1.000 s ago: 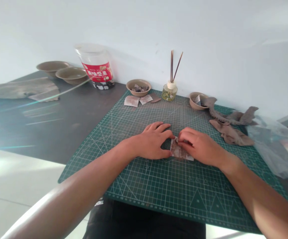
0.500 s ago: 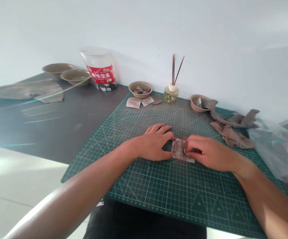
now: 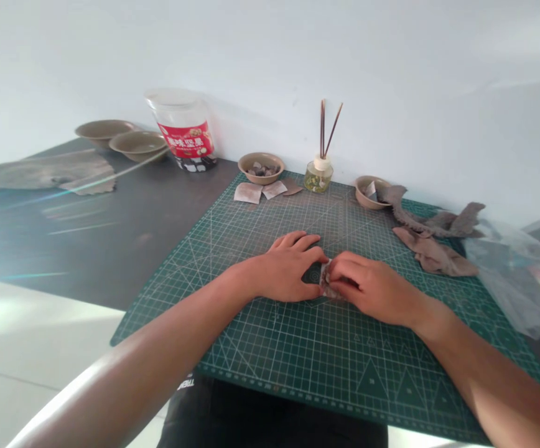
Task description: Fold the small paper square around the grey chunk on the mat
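From where I stand, the person has both hands over the middle of the green cutting mat point(image 3: 251, 339), well in from its edges, on the dark surface point(image 3: 167, 218). Between them lies a small whitish piece with brown smears point(image 3: 325, 287), half covered. The left hand point(image 3: 283, 274) lies flat, fingers loosely spread, thumb and index finger wide apart with their tips against the piece's left side. The right hand point(image 3: 377, 286) is over the rest of it, fingers curled towards the thumb; I can't tell whether the tips meet or pinch anything. Near the mat's back left corner sits a bowl of grey chunks point(image 3: 261, 169), three flat pieces point(image 3: 248, 192) just in front. A reed diffuser point(image 3: 318, 175) stands by the back edge, and crumpled brown cloth point(image 3: 438, 255) lies towards the back right corner.
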The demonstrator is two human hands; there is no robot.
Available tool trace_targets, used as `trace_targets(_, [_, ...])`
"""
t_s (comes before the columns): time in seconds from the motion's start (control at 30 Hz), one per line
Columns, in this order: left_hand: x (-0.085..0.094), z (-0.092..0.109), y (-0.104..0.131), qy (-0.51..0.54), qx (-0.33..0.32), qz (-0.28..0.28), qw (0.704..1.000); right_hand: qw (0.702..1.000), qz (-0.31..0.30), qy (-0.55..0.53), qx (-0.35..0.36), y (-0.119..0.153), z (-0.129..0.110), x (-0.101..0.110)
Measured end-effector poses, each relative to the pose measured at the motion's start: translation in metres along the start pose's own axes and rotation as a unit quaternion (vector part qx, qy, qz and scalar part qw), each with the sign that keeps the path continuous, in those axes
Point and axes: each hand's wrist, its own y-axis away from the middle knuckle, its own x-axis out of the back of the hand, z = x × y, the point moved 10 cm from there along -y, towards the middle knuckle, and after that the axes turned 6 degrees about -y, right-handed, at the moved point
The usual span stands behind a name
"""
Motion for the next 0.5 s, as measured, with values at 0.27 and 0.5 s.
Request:
trace_targets(0.27, [-0.001,0.0,0.0,-0.003,-0.008,0.012,1.0,0.999,-0.043,0.01,0.019,0.004,-0.004,-0.008])
trace_targets(0.5, [-0.001,-0.002,0.0,-0.002,0.0,0.014,1.0,0.999,0.01,0.039,-0.027,0.002,0.012,0.007])
